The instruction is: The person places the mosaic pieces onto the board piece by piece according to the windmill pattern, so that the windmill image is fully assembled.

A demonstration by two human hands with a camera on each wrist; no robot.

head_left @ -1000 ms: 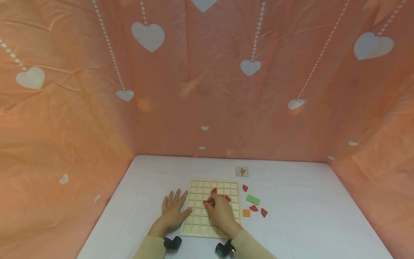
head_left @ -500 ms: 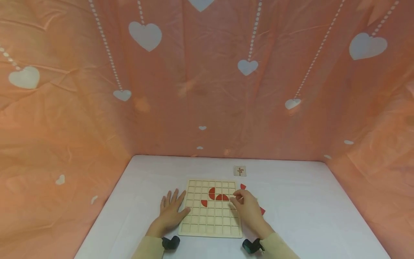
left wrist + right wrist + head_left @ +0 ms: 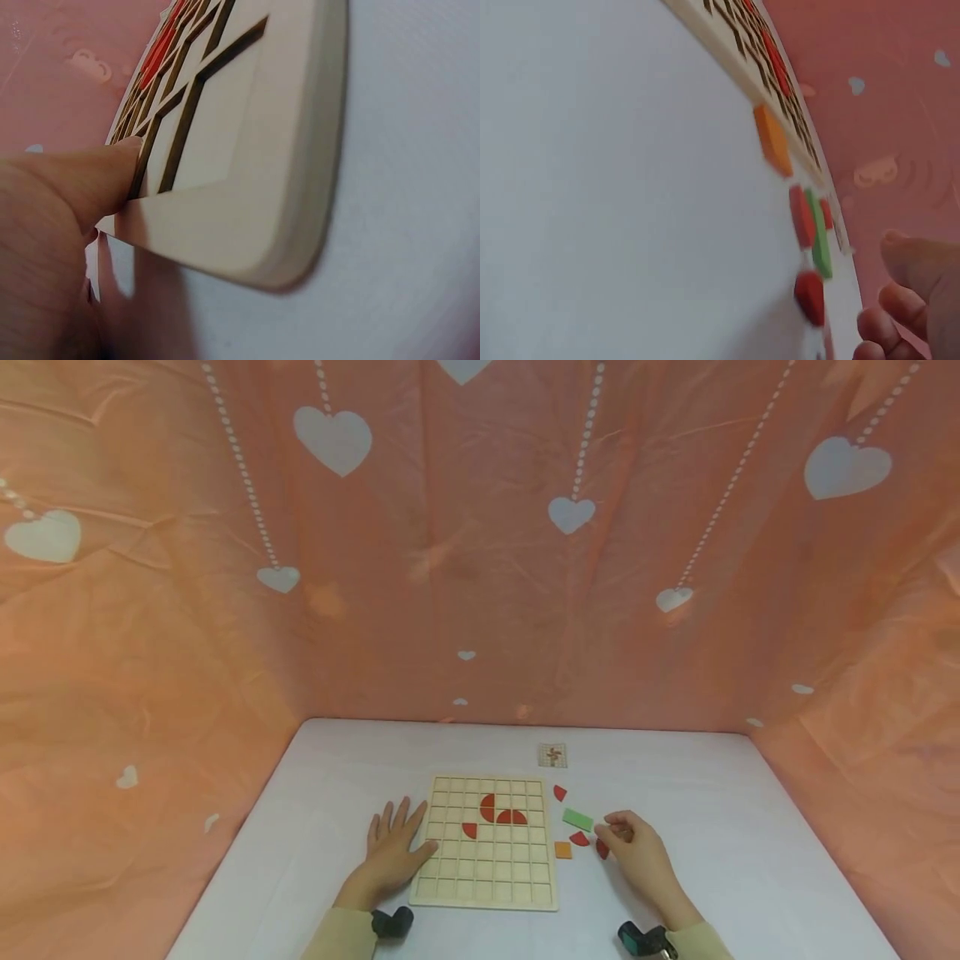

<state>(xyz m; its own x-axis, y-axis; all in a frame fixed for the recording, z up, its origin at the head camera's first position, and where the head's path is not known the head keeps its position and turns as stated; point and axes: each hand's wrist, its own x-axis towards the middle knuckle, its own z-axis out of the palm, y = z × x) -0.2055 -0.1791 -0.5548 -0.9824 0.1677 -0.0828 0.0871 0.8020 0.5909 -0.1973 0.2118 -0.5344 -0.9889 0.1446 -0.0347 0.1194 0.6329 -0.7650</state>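
In the head view, my left hand (image 3: 393,853) lies spread along the left side of the grid board (image 3: 459,890), its thumb over the border. Right of the board, my right hand (image 3: 641,852) is loosely bent close by a red quarter (image 3: 602,849). Between that piece and the board are the green rectangle (image 3: 578,820), the orange square (image 3: 563,851) and a second red quarter (image 3: 580,839); fingertips coming in carelessly could nudge these out of place. A third red quarter (image 3: 560,793) lies beside the board's far right part, and the pattern card (image 3: 552,755) sits beyond its far edge. Five red pieces (image 3: 512,817) occupy cells in the board's far half.

The left wrist view shows my thumb across the board's border; a sideways push there could slide the board and jolt those pieces.

In the right wrist view, my fingers hold nothing. The nearest quarter is thin, so a shallow pinch could let it slip.
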